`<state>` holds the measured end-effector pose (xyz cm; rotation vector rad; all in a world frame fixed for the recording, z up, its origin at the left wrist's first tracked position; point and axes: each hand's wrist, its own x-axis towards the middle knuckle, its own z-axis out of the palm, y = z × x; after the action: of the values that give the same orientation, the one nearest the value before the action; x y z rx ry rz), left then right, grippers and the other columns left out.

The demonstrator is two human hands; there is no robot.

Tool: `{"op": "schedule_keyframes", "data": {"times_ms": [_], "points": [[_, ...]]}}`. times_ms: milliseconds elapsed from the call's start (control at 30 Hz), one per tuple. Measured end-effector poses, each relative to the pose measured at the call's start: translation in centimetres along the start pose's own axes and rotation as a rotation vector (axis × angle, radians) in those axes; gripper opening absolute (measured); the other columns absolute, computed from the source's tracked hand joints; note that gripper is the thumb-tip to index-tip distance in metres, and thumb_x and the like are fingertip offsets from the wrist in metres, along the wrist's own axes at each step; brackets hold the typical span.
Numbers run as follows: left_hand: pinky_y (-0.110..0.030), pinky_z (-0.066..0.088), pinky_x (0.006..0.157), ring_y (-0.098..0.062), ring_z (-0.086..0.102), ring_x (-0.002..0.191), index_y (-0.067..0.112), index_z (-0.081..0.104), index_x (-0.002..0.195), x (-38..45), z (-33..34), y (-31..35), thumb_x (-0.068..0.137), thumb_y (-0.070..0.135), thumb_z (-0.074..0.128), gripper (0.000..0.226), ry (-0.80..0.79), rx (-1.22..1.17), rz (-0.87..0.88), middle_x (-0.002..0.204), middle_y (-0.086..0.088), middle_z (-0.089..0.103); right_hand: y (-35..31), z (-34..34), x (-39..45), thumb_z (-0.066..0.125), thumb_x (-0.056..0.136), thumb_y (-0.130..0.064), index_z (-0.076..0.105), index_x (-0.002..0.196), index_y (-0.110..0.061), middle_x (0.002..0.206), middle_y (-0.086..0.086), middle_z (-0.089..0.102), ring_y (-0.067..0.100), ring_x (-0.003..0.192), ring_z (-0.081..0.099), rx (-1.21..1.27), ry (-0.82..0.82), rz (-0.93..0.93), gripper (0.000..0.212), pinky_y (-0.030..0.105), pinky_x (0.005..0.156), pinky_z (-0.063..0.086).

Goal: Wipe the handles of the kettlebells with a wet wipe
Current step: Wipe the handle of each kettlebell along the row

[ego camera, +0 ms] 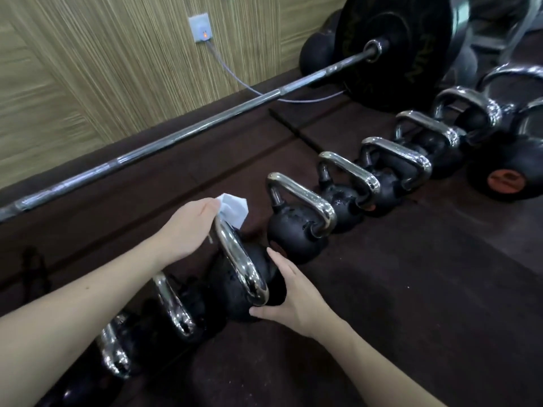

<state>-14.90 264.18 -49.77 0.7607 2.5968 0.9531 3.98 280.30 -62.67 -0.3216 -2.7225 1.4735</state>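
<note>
A row of black kettlebells with chrome handles is set out on the dark floor mat (411,289), running from 7 o'clock near the bottom edge up to 2 o'clock, and the third one from the near end (235,289) is the one being worked on. The wet wipe (235,208), white and bunched, is pinched in the left hand (188,230) at the far end of the chrome handle (238,259), just at 11 o'clock from the centre of the view; the fingertips are hidden behind the wipe, so how they lie cannot be told. The kettlebell's body is steadied by the right hand (293,295) at 5 o'clock of the handle, its fingers straight and close together against the black shell, thumb set apart below. For the step to be done well, the wipe is best wrapped fully round the bar and drawn along the whole arc down to the near corner, the underside included, while the bell is held from rocking. The handles further up the row towards the barbell (176,136) appear not yet reached, as a judgement only
</note>
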Motion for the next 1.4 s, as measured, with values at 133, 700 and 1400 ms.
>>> {"op": "schedule_keyframes", "data": {"times_ms": [133,700,1400], "points": [[-0.025,0.043,0.073,-0.012,0.054,0.075,0.012,0.065,0.082,3.1,-1.5,1.8,0.111,0.026,0.04,0.041,0.161,-0.104,-0.026,0.082,0.0,0.063,1.5,-3.0,-1.3,0.074,0.063,-0.085,0.025,0.156,-0.042,0.154,-0.029,0.031,-0.006,0.142,0.032,-0.054,0.069,0.057,0.113,0.025,0.117,0.036],[-0.039,0.002,0.131,-0.022,0.009,0.161,0.022,0.022,0.164,9.2,8.4,6.3,0.104,0.063,0.015,0.073,-0.266,0.715,0.726,0.169,0.001,0.027,8.4,-5.8,7.4,0.094,0.054,-0.058,0.056,0.138,-0.033,0.136,-0.019,0.06,0.0,0.125,0.057,0.159,0.371,0.236,0.096,0.03,0.107,0.05],[-0.036,0.04,0.072,-0.021,0.053,0.085,0.019,0.059,0.105,9.8,13.3,9.4,0.093,0.017,0.041,0.022,-0.148,0.884,1.454,0.098,0.001,0.056,7.7,-5.8,7.4,0.093,0.063,-0.036,0.064,0.108,-0.039,0.106,-0.018,0.068,0.0,0.104,0.068,0.228,0.388,0.235,0.053,0.029,0.087,0.06]]}}
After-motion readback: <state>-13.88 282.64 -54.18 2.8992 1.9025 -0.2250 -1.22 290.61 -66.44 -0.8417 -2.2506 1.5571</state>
